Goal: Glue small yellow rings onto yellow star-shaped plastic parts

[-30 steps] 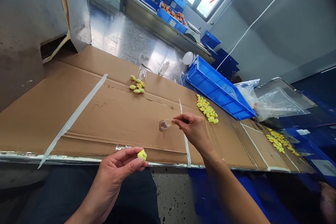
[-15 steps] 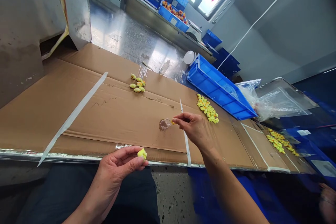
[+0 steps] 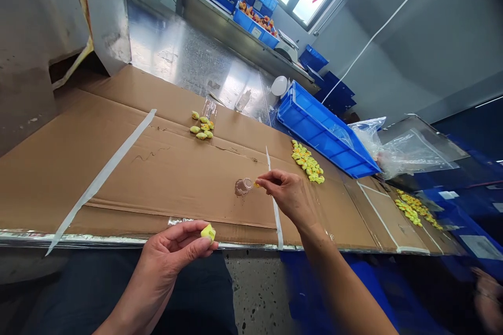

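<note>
My left hand (image 3: pixel 178 251), near the table's front edge, pinches a small yellow piece (image 3: pixel 208 232) between thumb and fingers. Further right, my right hand (image 3: pixel 285 191) is closed in a pinch on a tiny orange-yellow piece (image 3: pixel 257 184), mostly hidden by the fingertips. Just left of those fingertips is a small clear cup (image 3: pixel 247 183), tilted or lying on its side; whether the piece touches its rim I cannot tell. A wet-looking patch (image 3: pixel 239 187) lies beside the cup. Several yellow pieces (image 3: pixel 201 129) with bits of orange are grouped beyond my hands.
Cardboard (image 3: pixel 188 172) covers the table, crossed by white tape strips (image 3: pixel 106 172). A yellow pile (image 3: pixel 308 162) lies near a blue crate (image 3: pixel 330 133); clear plastic bags (image 3: pixel 408 154) rest beside it. Another yellow pile (image 3: pixel 416 209) is at far right, with a person's hand (image 3: pixel 487 293) below.
The whole view has shifted slightly, so things sit a little further left. Both hands keep their pinches, and the right fingertips stay beside the cup.
</note>
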Tool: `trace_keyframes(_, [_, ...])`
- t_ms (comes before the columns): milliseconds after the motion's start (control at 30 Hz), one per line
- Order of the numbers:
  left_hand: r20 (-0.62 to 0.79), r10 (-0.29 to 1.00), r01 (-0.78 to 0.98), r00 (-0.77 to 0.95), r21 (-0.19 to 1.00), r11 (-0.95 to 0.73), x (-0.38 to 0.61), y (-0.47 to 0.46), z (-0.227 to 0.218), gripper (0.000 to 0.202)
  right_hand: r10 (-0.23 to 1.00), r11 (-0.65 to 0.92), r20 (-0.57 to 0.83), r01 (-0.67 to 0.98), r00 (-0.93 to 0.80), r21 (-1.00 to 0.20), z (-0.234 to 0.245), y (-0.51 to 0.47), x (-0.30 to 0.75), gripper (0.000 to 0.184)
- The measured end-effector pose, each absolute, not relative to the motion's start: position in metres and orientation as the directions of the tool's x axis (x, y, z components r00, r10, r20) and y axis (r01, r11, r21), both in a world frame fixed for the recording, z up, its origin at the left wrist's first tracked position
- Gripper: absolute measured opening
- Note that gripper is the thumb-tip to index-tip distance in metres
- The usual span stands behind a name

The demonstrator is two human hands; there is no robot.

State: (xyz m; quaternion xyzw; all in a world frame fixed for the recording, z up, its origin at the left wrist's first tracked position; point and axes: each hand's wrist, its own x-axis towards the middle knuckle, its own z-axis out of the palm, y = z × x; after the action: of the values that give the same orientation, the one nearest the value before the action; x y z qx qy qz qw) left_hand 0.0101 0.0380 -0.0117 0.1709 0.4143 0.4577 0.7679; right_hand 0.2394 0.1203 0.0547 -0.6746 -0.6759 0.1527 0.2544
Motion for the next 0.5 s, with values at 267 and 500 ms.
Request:
trace_keyframes(267, [-0.468,0.852,-0.56,0.234,0.652,0.512,0.0111,0.037,-0.0119,0.026,0.988,0.053,0.15,0.837,0.035,-0.545,0.0572,0.1186,0.2327,0.013])
trace_keyframes(500, [-0.473,0.849,-0.558,0.237,0.649,0.517,0.0115,0.0376,-0.013,0.026,0.99,0.036,0.134,0.835,0.046,-0.549,0.0581,0.1164,0.2349,0.014])
